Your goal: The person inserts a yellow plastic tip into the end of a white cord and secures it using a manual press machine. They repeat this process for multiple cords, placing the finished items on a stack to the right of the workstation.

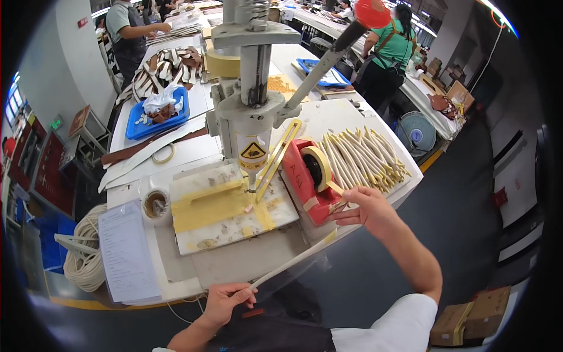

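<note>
Workshop interior with smooth grey floor [463, 193]; one white-topped worktable [190, 148] is shown, its edges bowed by the lens. One slender, pale cord [293, 263] is gripped near one end by the left hand [229, 302], whose fingers and thumb are closed around it; its other, yellow tip is extended along the table's front edge, below the right hand [375, 212]. Whether the edge is touched cannot be told. By the right hand, thumb and fingertips are brought together on the free end of one cream tape strip [335, 188], led from one ring-shaped roll [322, 164] mounted in one glossy red dispenser [296, 182]. Similar cords [363, 158], yellow-ended, are heaped alongside, too closely packed to be counted. One grey metal lever press [246, 126], fitted with one red ball knob [372, 13], is stood at one stained white slab [193, 234], partly covered by flat yellow tape [211, 202]. Two blue rectangular trays [132, 130] are placed farther back. At left, one paper sheet [126, 252] and one rope coil [79, 267] are seen.
</note>
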Tool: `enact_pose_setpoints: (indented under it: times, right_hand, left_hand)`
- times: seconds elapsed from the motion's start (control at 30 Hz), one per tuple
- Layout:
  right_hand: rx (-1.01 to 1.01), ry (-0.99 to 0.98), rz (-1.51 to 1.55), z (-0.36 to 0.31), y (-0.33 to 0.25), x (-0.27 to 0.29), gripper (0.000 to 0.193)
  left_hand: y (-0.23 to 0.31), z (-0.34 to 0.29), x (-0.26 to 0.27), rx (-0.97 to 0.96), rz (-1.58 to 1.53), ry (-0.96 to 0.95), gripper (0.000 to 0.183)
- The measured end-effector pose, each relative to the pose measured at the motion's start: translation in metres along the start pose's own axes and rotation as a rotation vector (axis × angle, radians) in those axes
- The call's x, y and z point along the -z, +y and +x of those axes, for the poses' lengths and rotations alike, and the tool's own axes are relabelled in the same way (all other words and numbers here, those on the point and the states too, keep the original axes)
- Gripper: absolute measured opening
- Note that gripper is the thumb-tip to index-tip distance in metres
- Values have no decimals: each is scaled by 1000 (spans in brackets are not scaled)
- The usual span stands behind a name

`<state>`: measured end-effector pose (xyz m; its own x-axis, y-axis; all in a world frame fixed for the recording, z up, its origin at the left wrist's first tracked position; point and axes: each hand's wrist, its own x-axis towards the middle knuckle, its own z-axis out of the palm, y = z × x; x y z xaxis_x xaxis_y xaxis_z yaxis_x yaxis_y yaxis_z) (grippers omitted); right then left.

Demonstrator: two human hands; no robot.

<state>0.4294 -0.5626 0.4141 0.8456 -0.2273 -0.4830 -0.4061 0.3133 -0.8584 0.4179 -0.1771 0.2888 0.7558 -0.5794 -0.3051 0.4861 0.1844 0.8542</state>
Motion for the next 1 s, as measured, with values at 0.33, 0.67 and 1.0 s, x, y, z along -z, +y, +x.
enact_pose_setpoints:
  times: [0.33, 0.67, 1.0]
  right_hand:
    - [405, 161, -79, -7, 81, 14, 17]
    - [561, 229, -342, 12, 88, 34, 17]
    - [765, -234, -592, -51, 102, -76, 12]
  left_hand:
    - [15, 17, -2, 22, -56, 38, 18]
    - [29, 24, -18, 30, 24, 30, 23]
    - [19, 16, -26, -108, 129, 28, 23]
